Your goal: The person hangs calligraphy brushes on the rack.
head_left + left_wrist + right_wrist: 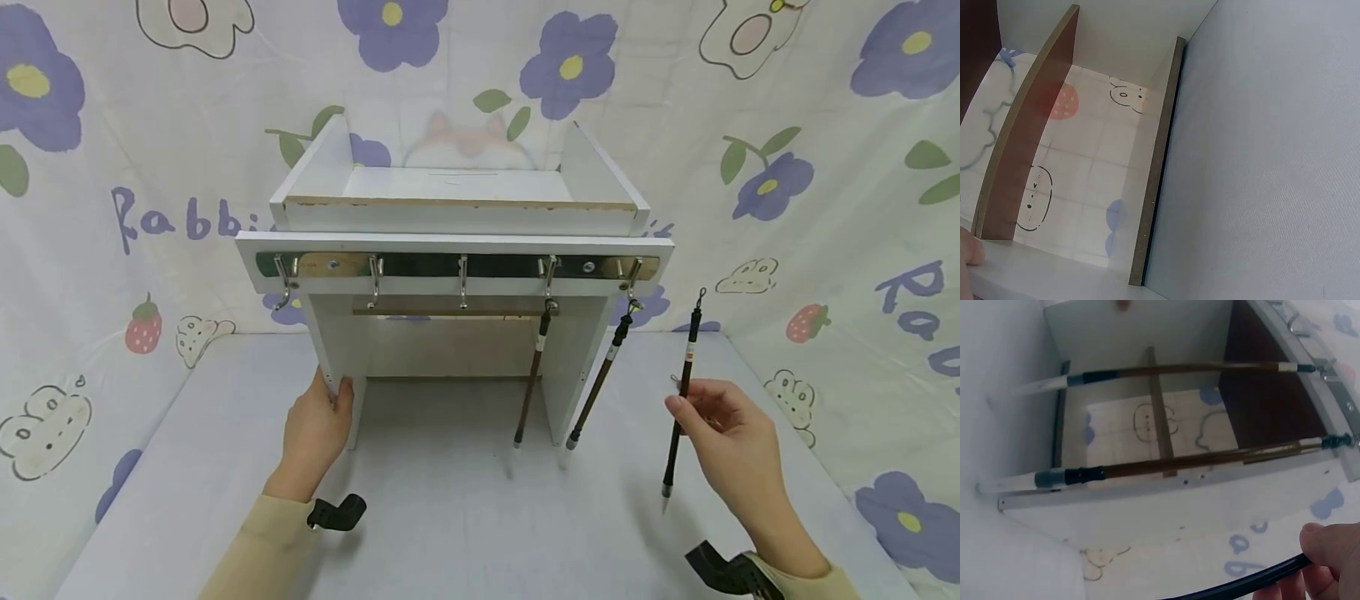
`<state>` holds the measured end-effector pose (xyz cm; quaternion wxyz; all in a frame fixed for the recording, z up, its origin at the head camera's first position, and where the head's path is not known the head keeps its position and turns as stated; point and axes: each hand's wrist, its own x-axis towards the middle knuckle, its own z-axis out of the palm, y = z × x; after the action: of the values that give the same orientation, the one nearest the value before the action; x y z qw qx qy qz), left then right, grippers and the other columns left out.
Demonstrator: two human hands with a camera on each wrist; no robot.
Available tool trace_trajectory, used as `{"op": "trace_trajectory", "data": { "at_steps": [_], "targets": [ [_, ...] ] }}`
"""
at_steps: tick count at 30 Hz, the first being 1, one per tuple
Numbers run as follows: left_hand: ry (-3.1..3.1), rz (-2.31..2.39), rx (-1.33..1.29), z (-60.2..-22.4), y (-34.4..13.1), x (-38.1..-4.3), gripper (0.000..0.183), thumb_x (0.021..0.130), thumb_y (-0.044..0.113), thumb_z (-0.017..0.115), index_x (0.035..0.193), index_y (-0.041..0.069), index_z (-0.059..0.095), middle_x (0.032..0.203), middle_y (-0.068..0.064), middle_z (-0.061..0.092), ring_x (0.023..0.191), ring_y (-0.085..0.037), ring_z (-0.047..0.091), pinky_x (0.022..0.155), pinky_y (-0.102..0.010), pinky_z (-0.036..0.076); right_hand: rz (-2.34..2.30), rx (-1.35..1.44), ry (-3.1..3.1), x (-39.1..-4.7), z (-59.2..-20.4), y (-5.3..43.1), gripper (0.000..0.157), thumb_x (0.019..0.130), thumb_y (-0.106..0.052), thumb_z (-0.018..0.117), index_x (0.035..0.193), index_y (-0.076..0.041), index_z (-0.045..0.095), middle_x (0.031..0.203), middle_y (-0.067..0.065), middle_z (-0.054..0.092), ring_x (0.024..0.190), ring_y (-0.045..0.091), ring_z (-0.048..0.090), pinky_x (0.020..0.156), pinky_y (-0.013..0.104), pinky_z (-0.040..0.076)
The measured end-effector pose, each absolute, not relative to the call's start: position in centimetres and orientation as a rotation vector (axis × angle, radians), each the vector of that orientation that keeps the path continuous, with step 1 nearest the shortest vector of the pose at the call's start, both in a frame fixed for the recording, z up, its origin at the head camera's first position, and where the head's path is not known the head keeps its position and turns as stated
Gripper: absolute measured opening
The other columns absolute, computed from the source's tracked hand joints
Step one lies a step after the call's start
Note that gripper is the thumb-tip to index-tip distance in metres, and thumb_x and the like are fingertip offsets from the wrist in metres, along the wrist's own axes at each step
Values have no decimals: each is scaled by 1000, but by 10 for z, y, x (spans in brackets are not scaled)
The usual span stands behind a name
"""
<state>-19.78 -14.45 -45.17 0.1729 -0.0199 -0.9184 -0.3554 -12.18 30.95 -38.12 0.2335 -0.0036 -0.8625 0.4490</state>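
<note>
A white shelf rack [450, 242] with a row of metal hooks stands on the table. At its left leg panel [330, 350], my left hand [309, 433] grips the edge, thumb on the inner side. My right hand [733, 446] pinches a black calligraphy brush [691, 342] at mid-handle, loop up and tip down, to the right of the rack. Two brown-handled calligraphy brushes hang by their loops, one [532, 375] from the fourth hook, the other [599, 383] from the rightmost. In the right wrist view, the held brush [1241, 584] runs out of frame.
The three hooks on the left, such as the middle hook [462, 282], carry nothing. An open-topped tray section [457, 218] forms the rack's upper part. White cloth covers the table [465, 517], and a flower-printed curtain [862, 275] hangs around it.
</note>
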Motion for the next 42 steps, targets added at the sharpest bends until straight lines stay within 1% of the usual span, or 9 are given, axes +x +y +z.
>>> {"op": "trace_trajectory", "data": {
  "at_steps": [4,10,14,18,21,27,35,42],
  "targets": [
    [-2603,-1015,-61,-450,-144,-197,42,103,25,44,134,-3,42,111,-34,62,89,-48,65,70,-58,51,1240,32,-2331,-116,-372,300,20,89,-17,72,105,-9,66,92,1,68,81,8,64,68,15,50],
    [-2601,-1017,-60,-449,-144,-196,43,102,25,45,135,-3,41,111,-33,62,88,-47,65,69,-58,51,1245,177,-2266,-112,-362,284,17,86,-6,73,102,-6,67,94,2,67,78,8,65,69,15,50],
    [-2609,-1015,-55,-449,-144,-196,43,102,25,45,135,-3,41,110,-34,62,89,-47,65,69,-58,51,1262,248,-2246,-112,-359,276,17,85,-2,73,100,-5,66,93,3,67,78,8,65,68,16,51],
    [-2609,-1018,-53,-449,-144,-196,42,102,25,46,134,-3,42,110,-34,62,89,-48,65,69,-58,51,1258,295,-2252,-112,-358,270,16,85,-1,73,98,-7,65,94,1,66,81,9,63,69,16,50],
    [-2606,-1016,-54,-449,-144,-196,41,102,25,46,133,-3,42,109,-34,62,88,-47,65,69,-58,51,1222,330,-2278,-112,-357,265,17,86,-3,73,98,-10,65,94,-2,66,83,10,60,70,16,49],
    [-2601,-1017,-53,-449,-145,-197,41,102,25,46,133,-3,43,110,-34,62,88,-47,65,69,-58,51,1156,410,-2324,-112,-358,250,18,86,-6,74,99,-15,66,91,-8,64,80,9,61,69,18,50],
    [-2596,-1013,-58,-449,-144,-197,41,102,25,46,133,-3,43,109,-34,62,87,-47,65,68,-58,51,1163,490,-2275,-119,-362,230,25,82,0,76,101,-14,68,90,-5,64,79,11,61,68,17,49],
    [-2600,-1016,-57,-450,-145,-198,42,102,25,46,134,-3,42,108,-34,63,87,-47,66,67,-58,51,1198,517,-2275,-123,-361,216,24,83,-1,75,101,-15,68,90,-8,63,77,12,60,67,19,49]
  ]
}}
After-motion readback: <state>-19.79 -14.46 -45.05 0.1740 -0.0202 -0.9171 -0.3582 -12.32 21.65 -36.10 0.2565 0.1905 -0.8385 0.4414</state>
